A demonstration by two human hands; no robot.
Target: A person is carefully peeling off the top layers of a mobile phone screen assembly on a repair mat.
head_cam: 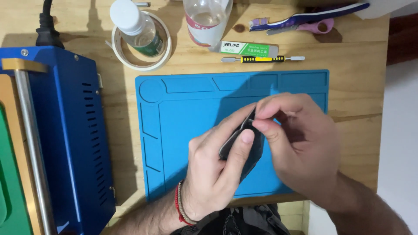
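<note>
Wooden tabletop is carrying a blue work mat, with a blue machine lying at its left. Above the mat, the left hand is gripping a thin dark panel, fingers wrapped around its lower edge. The right hand is pinching the panel's upper corner, fingers closed tight. Judged step: a layer is being picked at or peeled. Next move is calling for a steady, gentle pull. A yellow-handled tool is lying unused.
</note>
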